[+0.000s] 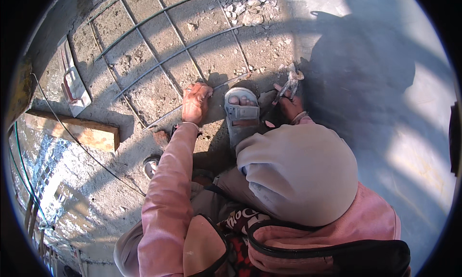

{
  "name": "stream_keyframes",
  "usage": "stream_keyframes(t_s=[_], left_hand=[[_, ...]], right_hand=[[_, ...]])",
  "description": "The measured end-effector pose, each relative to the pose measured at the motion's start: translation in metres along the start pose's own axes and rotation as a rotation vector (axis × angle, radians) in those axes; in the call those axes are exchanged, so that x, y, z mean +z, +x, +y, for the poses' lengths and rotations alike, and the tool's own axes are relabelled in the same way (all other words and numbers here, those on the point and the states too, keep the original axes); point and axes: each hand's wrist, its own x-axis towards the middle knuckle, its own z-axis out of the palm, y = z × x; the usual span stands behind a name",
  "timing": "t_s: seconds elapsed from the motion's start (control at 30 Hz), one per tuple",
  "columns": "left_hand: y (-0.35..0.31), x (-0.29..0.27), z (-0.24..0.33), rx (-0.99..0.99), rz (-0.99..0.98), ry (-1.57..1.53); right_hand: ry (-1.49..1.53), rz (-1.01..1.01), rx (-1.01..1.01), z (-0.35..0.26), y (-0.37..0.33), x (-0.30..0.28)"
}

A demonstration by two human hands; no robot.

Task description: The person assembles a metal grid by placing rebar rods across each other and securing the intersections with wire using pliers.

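Observation:
My left hand point(195, 102) has its fingers curled round a bar at the near edge of a steel rebar mesh point(159, 64), which lies over rough, gritty ground. To the right of my sandalled foot point(241, 105), my right hand point(292, 108) grips a pair of metal pincers point(289, 86). Their head, coated in pale dirt, points away from me and stands apart from the mesh. My bent knee, under beige cloth, hides part of the right forearm.
A steel trowel point(73, 82) lies at the far left, with a wooden plank point(72, 129) nearer me. A thin wire point(79, 144) runs across the ground beside the plank. Loose stones point(250, 12) lie beyond the mesh. Smooth grey concrete point(385, 118) spreads on the right.

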Motion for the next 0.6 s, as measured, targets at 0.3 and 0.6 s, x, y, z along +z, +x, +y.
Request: stream_keyframes(t_s=[0.3, 0.6], left_hand=[[-0.004, -0.017, 0.005, -0.092, -0.072, -0.146], [-0.004, -0.018, 0.001, -0.073, -0.099, -0.146]], right_hand=[[0.046, -0.662, 0.235, -0.060, -0.018, 0.023], [-0.189, -1.084, 0.166, -0.084, -0.025, 0.047]])
